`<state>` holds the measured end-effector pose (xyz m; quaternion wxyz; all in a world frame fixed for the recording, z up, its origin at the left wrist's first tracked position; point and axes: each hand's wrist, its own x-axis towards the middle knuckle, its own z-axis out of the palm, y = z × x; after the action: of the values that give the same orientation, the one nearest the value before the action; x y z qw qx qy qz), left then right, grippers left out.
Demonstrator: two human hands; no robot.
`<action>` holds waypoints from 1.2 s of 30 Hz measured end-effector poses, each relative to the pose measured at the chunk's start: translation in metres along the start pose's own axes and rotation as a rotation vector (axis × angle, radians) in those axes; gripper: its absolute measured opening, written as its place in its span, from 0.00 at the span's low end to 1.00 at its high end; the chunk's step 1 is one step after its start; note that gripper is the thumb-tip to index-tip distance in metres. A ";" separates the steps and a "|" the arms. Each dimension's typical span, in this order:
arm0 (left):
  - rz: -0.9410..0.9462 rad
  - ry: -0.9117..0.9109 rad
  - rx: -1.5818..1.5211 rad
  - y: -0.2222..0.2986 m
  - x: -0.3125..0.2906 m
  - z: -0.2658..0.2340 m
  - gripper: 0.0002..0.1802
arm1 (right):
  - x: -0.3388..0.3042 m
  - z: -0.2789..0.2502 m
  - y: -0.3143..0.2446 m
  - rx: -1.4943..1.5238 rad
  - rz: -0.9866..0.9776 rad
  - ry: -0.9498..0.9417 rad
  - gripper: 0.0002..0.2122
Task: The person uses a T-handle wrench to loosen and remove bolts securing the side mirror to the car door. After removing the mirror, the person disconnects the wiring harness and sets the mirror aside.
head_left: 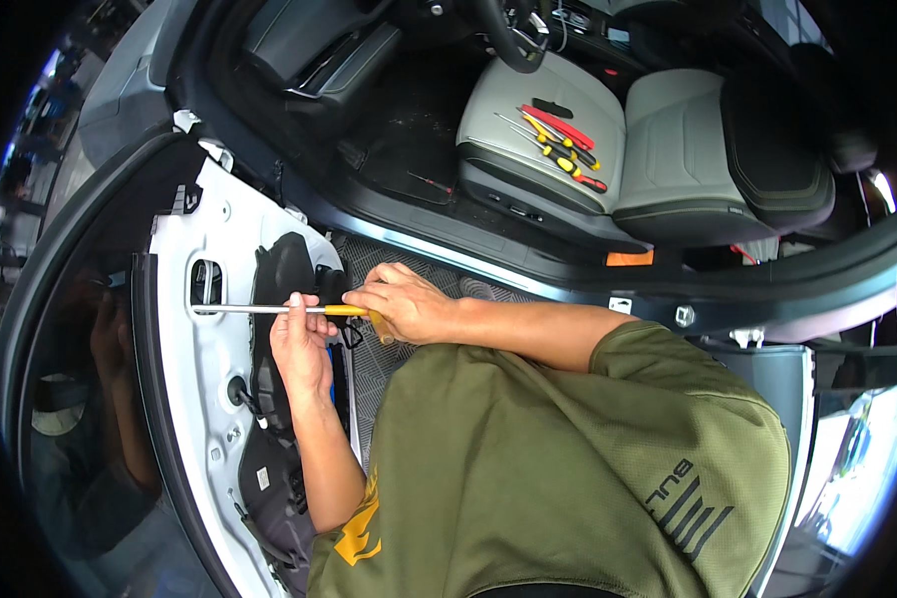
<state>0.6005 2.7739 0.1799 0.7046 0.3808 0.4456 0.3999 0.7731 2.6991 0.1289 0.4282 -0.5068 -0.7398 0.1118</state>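
A T-handle wrench with a long metal shaft (254, 309) and a yellow grip lies level between my hands. My left hand (303, 344) pinches the shaft beside the yellow part. Around the yellow handle my right hand (399, 302) is closed, hiding part of it. The shaft's far end reaches the oval opening (207, 284) in the white inner door frame (174, 344); whether it seats on a fastener cannot be made out. Black padding (284, 289) covers part of the door beside my left hand.
On the light grey car seat (488, 100) lie several screwdrivers (558, 149), a red-handled tool (558, 127) and a small black object (551, 108). A thin screwdriver (431, 183) rests on the car floor. The door sill (439, 254) runs beyond my right arm; the door window (80, 399) is left.
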 end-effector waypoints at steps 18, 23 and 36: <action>-0.056 -0.202 0.026 0.006 0.007 -0.035 0.12 | -0.034 0.027 -0.033 0.242 0.464 0.134 0.26; -0.059 -0.193 0.020 0.005 -0.003 -0.040 0.11 | -0.060 -0.005 0.057 -0.074 1.014 -0.378 0.22; -0.044 -0.105 0.003 0.000 0.009 -0.037 0.11 | -0.055 -0.005 0.174 -0.345 1.227 -0.797 0.35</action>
<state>0.5687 2.7886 0.1657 0.7350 0.3928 0.4168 0.3630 0.8973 2.7312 -0.0005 -0.0967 -0.8093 -0.4307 0.3876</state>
